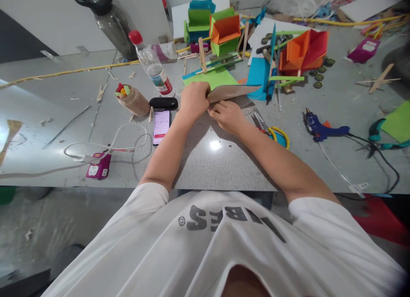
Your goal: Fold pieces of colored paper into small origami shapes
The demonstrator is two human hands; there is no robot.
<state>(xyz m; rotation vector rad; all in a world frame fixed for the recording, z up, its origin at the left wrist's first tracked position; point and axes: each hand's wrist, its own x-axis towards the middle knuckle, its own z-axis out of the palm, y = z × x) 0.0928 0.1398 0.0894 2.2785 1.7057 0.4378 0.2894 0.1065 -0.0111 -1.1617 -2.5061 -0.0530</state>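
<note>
A thin grey-brown sheet, perhaps card [232, 92], is bent up off the table at the middle. My left hand [195, 98] is closed round its left end. Just below and to the right, the curled fingers of my right hand [229, 115] pinch the sheet's lower edge; the fingertips are partly hidden. Behind the sheet lies green paper [219, 76]. Right of it stands a blue paper piece [256, 77] joined to green sticks. Scissors with yellow handles [282, 136] lie beside my right forearm.
Folded paper models, one orange [301, 51] and one green [200, 21], stand behind. A bottle with a red cap [155, 72], a phone [162, 126] and a black case [163, 103] are at left. A blue glue gun [328, 128] with a cord lies right.
</note>
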